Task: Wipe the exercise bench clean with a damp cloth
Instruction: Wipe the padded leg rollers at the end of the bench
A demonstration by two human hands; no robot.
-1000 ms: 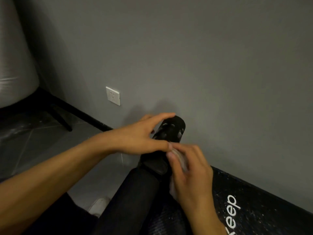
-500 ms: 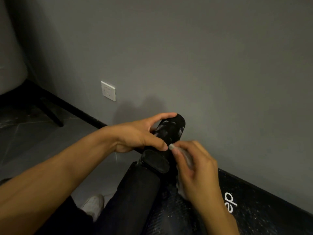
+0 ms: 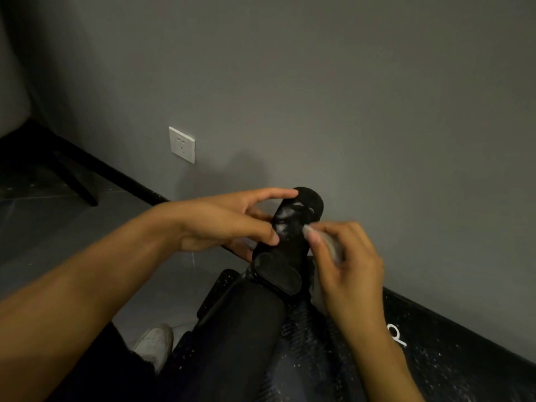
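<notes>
Gripping the black cylindrical foam roller of the black padded exercise bench with the left hand, thumb on the near face, forefinger arched over the top. Pinching a crumpled pale grey cloth in the right hand, pressed to the roller's right flank. Streaked with whitish smears towards the roller's far end, just beside the cloth.

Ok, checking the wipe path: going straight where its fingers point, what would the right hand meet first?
Likely the foam roller, at its white smudges; the right hand with the cloth is close.
</notes>
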